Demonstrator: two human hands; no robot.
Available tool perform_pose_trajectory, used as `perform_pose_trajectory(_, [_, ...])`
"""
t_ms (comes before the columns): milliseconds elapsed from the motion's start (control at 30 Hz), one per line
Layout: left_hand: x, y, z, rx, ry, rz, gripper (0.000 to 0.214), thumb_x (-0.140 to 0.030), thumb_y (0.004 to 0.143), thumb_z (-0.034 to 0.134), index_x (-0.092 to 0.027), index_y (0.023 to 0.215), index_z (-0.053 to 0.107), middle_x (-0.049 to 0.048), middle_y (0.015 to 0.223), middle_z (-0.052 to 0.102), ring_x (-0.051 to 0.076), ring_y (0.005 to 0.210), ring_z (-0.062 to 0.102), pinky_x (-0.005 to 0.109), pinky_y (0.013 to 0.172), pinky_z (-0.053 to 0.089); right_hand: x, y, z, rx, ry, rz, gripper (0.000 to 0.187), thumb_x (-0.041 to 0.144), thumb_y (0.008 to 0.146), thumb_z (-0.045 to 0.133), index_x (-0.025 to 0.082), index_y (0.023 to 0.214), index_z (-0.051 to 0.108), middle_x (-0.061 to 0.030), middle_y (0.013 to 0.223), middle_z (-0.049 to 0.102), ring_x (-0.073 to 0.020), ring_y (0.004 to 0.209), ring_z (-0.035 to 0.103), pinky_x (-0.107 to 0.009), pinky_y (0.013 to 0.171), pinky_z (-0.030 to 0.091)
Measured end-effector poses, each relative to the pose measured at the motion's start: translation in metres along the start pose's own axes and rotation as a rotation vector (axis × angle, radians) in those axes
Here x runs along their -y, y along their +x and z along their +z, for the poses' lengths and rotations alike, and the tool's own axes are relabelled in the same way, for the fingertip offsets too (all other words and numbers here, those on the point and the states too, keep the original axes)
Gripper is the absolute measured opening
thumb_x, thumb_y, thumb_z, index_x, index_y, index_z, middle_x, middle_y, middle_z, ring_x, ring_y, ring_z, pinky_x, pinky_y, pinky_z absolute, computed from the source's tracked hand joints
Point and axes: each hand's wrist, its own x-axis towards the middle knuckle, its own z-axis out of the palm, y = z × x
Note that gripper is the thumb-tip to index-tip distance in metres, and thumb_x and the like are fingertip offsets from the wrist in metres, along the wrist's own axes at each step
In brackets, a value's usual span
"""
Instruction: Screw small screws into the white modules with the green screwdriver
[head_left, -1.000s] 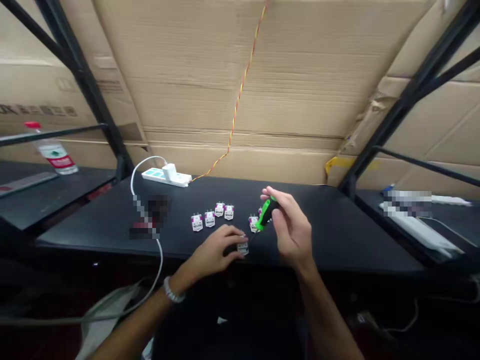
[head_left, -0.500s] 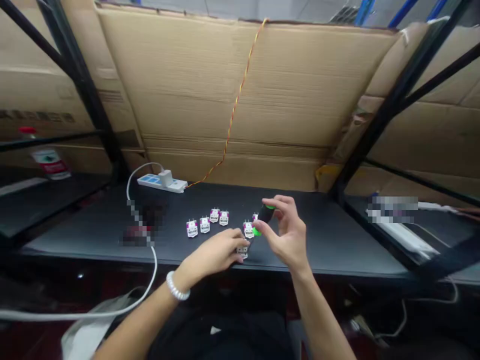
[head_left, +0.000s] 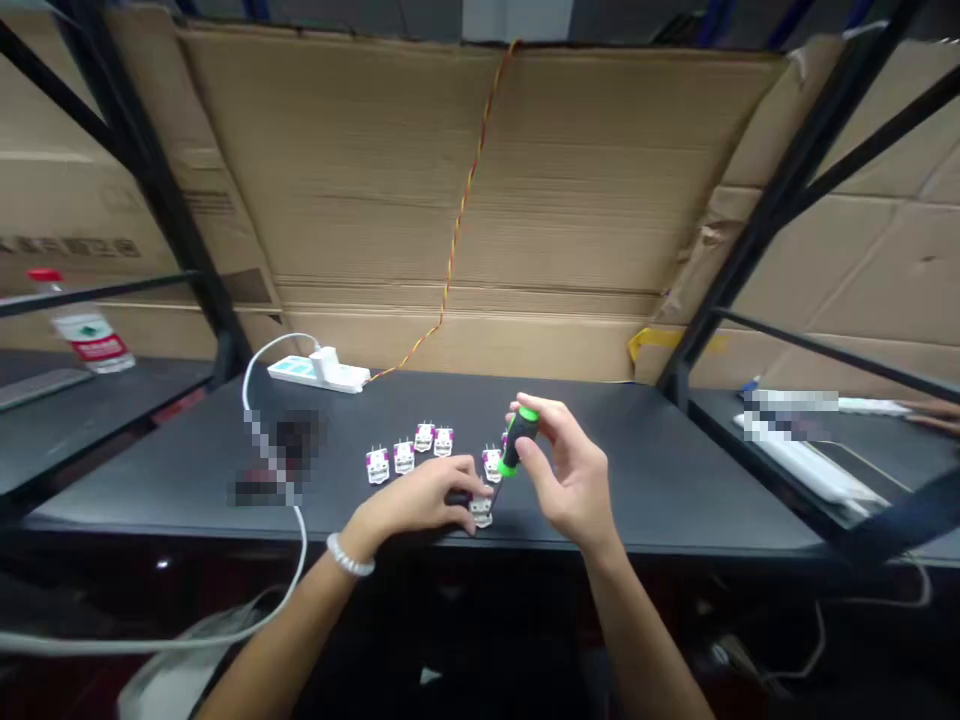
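Observation:
My right hand (head_left: 566, 465) is closed around a black and green screwdriver (head_left: 519, 436), held tilted with its shaft pointing down to the left. The tip meets a small white plug-like part (head_left: 481, 508) near the table's front edge. My left hand (head_left: 431, 495) grips that part between thumb and fingers; a dark piece also shows beneath those fingers, too covered to name. Just behind stands a white and purple part with prongs (head_left: 492, 462), and another is mostly hidden by the screwdriver. Several similar parts (head_left: 378, 465) stand upright to the left.
A white power strip (head_left: 319, 371) with a plug lies at the back left, its white cable (head_left: 300, 530) running over the front edge. Cardboard (head_left: 480, 200) walls the back of the black table (head_left: 660, 480). Black metal posts (head_left: 720, 310) flank it. A bottle (head_left: 94, 335) stands far left.
The screwdriver has turned in my right fingers and its green end cap now shows more. My left hand stays on the white part. The whole view has shifted slightly.

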Motion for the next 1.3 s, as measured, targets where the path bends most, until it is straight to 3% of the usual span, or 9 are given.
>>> perform_pose_trajectory(67, [0.0, 0.0, 0.0, -0.001, -0.005, -0.01, 0.036, -0.037, 0.088, 0.086, -0.028, 0.122, 0.08, 0.0042, 0.112, 0.071, 0.023, 0.102, 0.069, 0.032, 0.093, 0.054, 0.001, 0.001, -0.002, 0.045, 0.013, -0.005, 0.041, 0.029, 0.104, 0.058, 0.031, 0.145, 0.062, -0.0108, 0.133, 0.067, -0.0263, 0.117, 0.069, -0.048, 0.103, 0.058])
perform_pose_trajectory(233, [0.002, 0.001, 0.002, -0.011, -0.041, -0.002, 0.036, -0.04, 0.086, 0.087, -0.026, 0.12, 0.082, 0.0055, 0.112, 0.071, 0.024, 0.103, 0.069, 0.033, 0.094, 0.053, 0.002, 0.002, -0.002, -0.084, -0.159, -0.024, 0.044, 0.033, 0.088, 0.083, 0.03, 0.129, 0.07, -0.0077, 0.122, 0.064, -0.0238, 0.103, 0.067, -0.041, 0.093, 0.059])
perform_pose_trajectory(433, [0.002, 0.002, 0.002, -0.017, -0.038, -0.016, 0.038, -0.04, 0.086, 0.087, -0.023, 0.12, 0.081, 0.0051, 0.106, 0.07, 0.024, 0.098, 0.068, 0.033, 0.091, 0.053, 0.003, 0.003, -0.007, 0.098, -0.005, 0.051, 0.046, 0.03, 0.107, 0.052, 0.031, 0.152, 0.054, -0.0095, 0.136, 0.067, -0.0256, 0.121, 0.068, -0.047, 0.107, 0.056])
perform_pose_trajectory(567, [0.004, 0.003, 0.002, 0.003, -0.053, -0.033, 0.042, -0.043, 0.083, 0.09, -0.024, 0.12, 0.082, 0.0053, 0.108, 0.07, 0.024, 0.101, 0.068, 0.033, 0.092, 0.052, 0.006, 0.005, -0.009, -0.035, -0.163, 0.009, 0.037, 0.036, 0.094, 0.075, 0.027, 0.13, 0.07, -0.0068, 0.118, 0.066, -0.0206, 0.094, 0.067, -0.036, 0.085, 0.058])
perform_pose_trajectory(633, [0.004, 0.003, 0.001, 0.008, -0.049, -0.044, 0.043, -0.044, 0.083, 0.09, -0.025, 0.121, 0.081, 0.0054, 0.108, 0.07, 0.024, 0.101, 0.068, 0.034, 0.093, 0.052, 0.007, 0.006, -0.01, -0.089, -0.217, 0.014, 0.035, 0.033, 0.092, 0.078, 0.028, 0.127, 0.073, -0.005, 0.113, 0.064, -0.0174, 0.087, 0.063, -0.034, 0.081, 0.056])
perform_pose_trajectory(800, [0.001, 0.002, 0.0, 0.011, -0.067, -0.053, 0.043, -0.044, 0.084, 0.089, -0.024, 0.122, 0.081, 0.0058, 0.108, 0.07, 0.025, 0.101, 0.068, 0.035, 0.093, 0.053, 0.006, 0.005, -0.012, 0.019, -0.069, 0.012, 0.044, 0.028, 0.108, 0.05, 0.03, 0.151, 0.058, -0.0086, 0.126, 0.068, -0.0226, 0.112, 0.068, -0.042, 0.099, 0.057])
perform_pose_trajectory(1000, [0.0, 0.002, 0.0, 0.002, -0.059, -0.034, 0.04, -0.044, 0.087, 0.087, -0.023, 0.121, 0.081, 0.0064, 0.107, 0.069, 0.025, 0.1, 0.066, 0.037, 0.093, 0.052, 0.005, 0.004, -0.009, -0.096, -0.218, -0.039, 0.038, 0.031, 0.095, 0.075, 0.031, 0.133, 0.072, -0.0079, 0.122, 0.062, -0.0225, 0.103, 0.065, -0.042, 0.093, 0.058])
perform_pose_trajectory(1167, [0.001, 0.001, 0.001, 0.008, -0.072, -0.053, 0.041, -0.044, 0.086, 0.087, -0.024, 0.121, 0.08, 0.0054, 0.107, 0.068, 0.025, 0.1, 0.066, 0.036, 0.092, 0.051, 0.004, 0.003, -0.01, 0.038, -0.074, -0.038, 0.048, 0.026, 0.107, 0.051, 0.031, 0.155, 0.054, -0.011, 0.134, 0.065, -0.0261, 0.119, 0.066, -0.049, 0.105, 0.056])
perform_pose_trajectory(1300, [0.0, -0.002, 0.007, -0.024, -0.086, -0.056, 0.039, -0.037, 0.087, 0.086, -0.023, 0.122, 0.078, 0.006, 0.111, 0.066, 0.025, 0.101, 0.066, 0.037, 0.095, 0.052, 0.006, 0.003, -0.011, -0.051, -0.186, -0.065, 0.04, 0.031, 0.1, 0.066, 0.032, 0.14, 0.068, -0.0087, 0.125, 0.061, -0.0241, 0.107, 0.065, -0.044, 0.096, 0.058])
